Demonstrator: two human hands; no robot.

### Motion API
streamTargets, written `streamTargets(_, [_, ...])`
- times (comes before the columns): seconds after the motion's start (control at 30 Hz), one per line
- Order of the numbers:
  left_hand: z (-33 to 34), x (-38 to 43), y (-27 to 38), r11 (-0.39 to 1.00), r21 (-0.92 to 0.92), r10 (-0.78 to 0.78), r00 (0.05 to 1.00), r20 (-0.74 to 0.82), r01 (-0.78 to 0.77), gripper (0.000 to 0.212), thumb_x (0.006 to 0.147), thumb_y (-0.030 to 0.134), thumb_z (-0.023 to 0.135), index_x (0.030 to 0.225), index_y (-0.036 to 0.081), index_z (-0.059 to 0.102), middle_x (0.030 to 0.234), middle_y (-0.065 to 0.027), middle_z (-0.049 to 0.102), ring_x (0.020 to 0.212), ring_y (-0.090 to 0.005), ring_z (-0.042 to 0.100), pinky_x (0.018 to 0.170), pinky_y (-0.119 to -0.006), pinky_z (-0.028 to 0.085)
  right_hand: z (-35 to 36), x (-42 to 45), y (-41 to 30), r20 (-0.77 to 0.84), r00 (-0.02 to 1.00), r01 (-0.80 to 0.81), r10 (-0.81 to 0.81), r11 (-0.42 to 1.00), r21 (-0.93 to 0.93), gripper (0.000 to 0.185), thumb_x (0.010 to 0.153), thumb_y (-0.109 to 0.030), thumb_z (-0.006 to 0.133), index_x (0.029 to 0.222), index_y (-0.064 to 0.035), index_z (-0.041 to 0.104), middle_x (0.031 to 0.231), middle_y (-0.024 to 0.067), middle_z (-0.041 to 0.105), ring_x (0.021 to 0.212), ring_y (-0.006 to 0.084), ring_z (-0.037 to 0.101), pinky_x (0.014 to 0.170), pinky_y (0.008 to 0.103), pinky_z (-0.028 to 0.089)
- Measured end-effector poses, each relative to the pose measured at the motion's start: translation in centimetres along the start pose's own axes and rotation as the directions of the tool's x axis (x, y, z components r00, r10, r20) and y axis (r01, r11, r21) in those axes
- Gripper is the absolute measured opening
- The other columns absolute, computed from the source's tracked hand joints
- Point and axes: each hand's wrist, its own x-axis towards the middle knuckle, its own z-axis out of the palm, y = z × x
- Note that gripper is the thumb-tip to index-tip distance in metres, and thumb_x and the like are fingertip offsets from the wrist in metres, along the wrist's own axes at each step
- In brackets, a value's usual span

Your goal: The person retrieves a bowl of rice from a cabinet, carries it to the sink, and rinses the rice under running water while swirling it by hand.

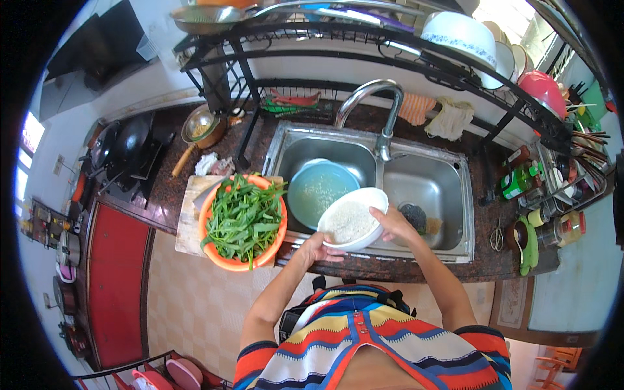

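Observation:
My left hand (319,248) grips the lower left rim of a white bowl (361,243), and my right hand (394,223) grips its right side. The bowl is tilted to the left and holds white rice grains (348,224). Beneath its left edge, in the left basin (297,151), a blue-green bowl (336,170) holds cloudy water with pale grains in it. To the left, an orange basin (279,243) heaped with green leafy vegetables (246,214) rests on a wooden cutting board (187,229).
A knife blade (207,195) lies partly under the orange basin. The chrome faucet (385,141) arches over the left basin. The right basin (424,170) holds a dark scouring pad (412,214). A black dish rack (317,53) spans behind. A wooden-handled pot (214,136) stands at left.

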Motion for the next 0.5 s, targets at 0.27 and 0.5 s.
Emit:
streamTargets(0.27, [1.6,-1.8,0.7,0.962,-0.038,0.266,0.962,-0.059,-0.269,0.07,0.054,-0.004,0.042,0.123,-0.001,0.033,0.113,-0.0228,0.047,0.098,-0.0423,0.052,0.074,-0.054,0.05,-2.9,-2.6,-1.5,0.017,0.999,0.045,-0.042,0.892,-0.45,0.065,0.082,-0.055,0.042,0.107,0.0034,0.053,0.089,0.0243,0.06,0.076,0.0304,0.062,0.064,0.0353,0.051])
streamTargets(0.5, [4.2,-6.2,2.3,0.861,0.097,0.509,0.847,-0.153,-0.5,0.064,0.055,-0.008,0.041,0.118,-0.004,0.037,0.1,-0.0202,0.051,0.084,-0.037,0.057,0.06,-0.05,0.054,-9.3,-10.0,-15.5,-0.097,0.461,0.699,-0.882,0.428,-0.573,0.019,0.08,-0.021,0.057,0.086,-0.0035,0.061,0.07,0.0124,0.063,0.059,0.0231,0.061,0.057,0.0331,0.049])
